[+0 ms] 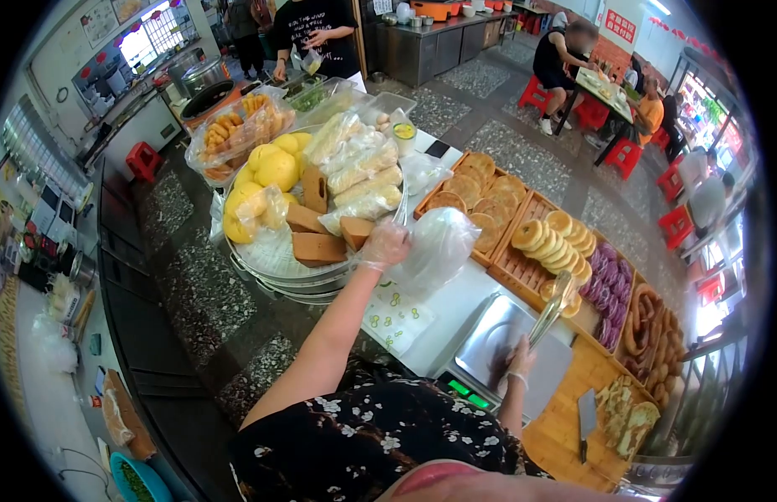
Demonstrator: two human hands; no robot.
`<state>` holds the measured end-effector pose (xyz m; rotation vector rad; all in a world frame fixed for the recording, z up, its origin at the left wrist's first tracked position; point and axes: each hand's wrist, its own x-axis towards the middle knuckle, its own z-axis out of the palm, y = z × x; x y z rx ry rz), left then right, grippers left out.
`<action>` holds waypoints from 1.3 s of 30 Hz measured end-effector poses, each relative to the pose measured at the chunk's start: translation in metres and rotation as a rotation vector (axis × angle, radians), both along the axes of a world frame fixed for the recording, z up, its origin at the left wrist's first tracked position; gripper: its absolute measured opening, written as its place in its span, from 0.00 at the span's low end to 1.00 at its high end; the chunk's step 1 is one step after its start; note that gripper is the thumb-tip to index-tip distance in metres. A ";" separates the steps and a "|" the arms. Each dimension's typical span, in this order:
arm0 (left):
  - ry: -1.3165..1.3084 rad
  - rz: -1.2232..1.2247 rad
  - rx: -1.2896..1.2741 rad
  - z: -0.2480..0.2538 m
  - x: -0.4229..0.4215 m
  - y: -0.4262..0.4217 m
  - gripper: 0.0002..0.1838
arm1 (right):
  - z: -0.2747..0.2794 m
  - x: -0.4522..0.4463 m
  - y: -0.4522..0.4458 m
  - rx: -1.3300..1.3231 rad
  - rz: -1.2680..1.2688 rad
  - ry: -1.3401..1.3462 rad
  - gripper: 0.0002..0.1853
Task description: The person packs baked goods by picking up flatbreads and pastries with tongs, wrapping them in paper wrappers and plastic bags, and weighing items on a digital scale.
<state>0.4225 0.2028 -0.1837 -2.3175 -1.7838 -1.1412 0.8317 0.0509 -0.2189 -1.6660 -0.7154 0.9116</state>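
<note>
Left hand (pixel 383 246), in a clear glove: fingers mostly closed at the edge of a puffed, translucent white plastic bag (pixel 441 248), beside wedges of brown cake (pixel 318 249). How wide the bag's mouth stands, cannot tell. Right hand (pixel 520 360), also gloved: wrapped round the handle end of long metal tongs (pixel 546 320), fingers closed. Tong tips reach the golden round flatbreads (pixel 539 241) in a woven tray, near purple twisted rolls (pixel 608 293); whether they pinch one, cannot tell. Steel-topped scale (pixel 489 335) lies between bag and tongs.

Good practice, as judged: light, even squeeze on the tongs, flat across a bread, so its edge does not tear; bag held by its rim, clear of the cake.
</note>
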 end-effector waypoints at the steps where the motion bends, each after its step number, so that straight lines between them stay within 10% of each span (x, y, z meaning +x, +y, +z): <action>1: -0.015 -0.006 0.010 0.000 0.000 0.000 0.08 | 0.000 0.000 0.000 -0.002 0.001 0.004 0.19; 39: 0.050 0.027 0.034 0.000 0.005 0.001 0.07 | 0.015 -0.003 0.000 -0.112 0.002 0.007 0.19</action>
